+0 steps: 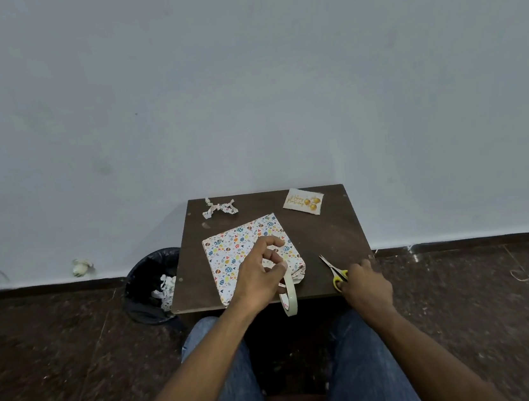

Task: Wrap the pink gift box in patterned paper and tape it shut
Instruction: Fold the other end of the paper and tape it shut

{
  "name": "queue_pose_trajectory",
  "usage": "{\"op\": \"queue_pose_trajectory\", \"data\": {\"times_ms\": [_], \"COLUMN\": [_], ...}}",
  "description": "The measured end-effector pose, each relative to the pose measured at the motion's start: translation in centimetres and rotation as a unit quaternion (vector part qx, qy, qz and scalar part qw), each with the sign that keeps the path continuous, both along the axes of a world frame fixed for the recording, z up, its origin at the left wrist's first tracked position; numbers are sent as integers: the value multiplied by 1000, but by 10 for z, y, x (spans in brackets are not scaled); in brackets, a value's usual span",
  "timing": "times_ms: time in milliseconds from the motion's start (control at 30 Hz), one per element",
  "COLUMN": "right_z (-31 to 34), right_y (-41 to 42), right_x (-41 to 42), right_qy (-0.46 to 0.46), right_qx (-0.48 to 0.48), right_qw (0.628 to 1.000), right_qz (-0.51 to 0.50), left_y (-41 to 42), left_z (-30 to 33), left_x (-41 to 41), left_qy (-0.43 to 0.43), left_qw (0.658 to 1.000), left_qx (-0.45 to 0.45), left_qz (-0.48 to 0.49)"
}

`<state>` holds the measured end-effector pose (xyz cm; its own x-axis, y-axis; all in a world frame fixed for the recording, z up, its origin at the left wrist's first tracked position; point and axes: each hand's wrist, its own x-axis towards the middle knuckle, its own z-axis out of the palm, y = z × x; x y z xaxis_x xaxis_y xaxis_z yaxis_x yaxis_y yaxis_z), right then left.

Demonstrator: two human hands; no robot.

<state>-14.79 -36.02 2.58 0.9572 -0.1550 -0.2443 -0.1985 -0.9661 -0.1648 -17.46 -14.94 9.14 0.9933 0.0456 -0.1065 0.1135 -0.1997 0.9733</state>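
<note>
The gift box is lying flat in the middle of the small brown table, already covered in patterned paper with little coloured eggs and hearts, so no pink can be seen. The left hand is held over the near right corner of the box, and a roll of tape is pinched between its thumb and fingers and hangs down past the table edge. The right hand is laid on the yellow handles of the scissors at the near right of the table; whether the fingers are through the handles cannot be told. The box is judged to be light and stiff, and it could be held by its flat sides. The paper is thin and may be torn or creased if it is pulled hard. The tape is sticky and floppy, so it is best held by its end. The near right corner fold is partly hidden by the hand, and no tape on the seams can be made out. A crumpled paper scrap and a small card are lying at the far edge, and more scraps are seen in the black bin on the floor.
</note>
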Motion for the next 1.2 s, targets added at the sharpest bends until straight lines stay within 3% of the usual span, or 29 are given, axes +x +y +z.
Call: {"op": "queue_pose_trajectory", "data": {"times_ms": [167,233,333,500,767,1200], "right_z": [12,16,22,36,65,69], "right_y": [1,-2,-5,-20,-18,-1], "right_x": [9,17,22,32,27,29], "right_qy": [58,119,203,197,230,189], "right_qx": [1,114,363,487,346,280], "right_qw": [998,985,904,851,883,890], "right_qz": [8,-45,-98,-4,219,307], "left_y": [-1,-1,4,9,13,12], "left_z": [1,1,1,0,2,0], "left_x": [-2,-3,-2,1,0,-6], "left_qy": [-5,-8,-1,-2,8,34], "left_qw": [1000,1000,1000,999,998,997], "left_qx": [11,18,21,26,23,-15], "left_qz": [-8,-15,-23,-32,-51,-62]}}
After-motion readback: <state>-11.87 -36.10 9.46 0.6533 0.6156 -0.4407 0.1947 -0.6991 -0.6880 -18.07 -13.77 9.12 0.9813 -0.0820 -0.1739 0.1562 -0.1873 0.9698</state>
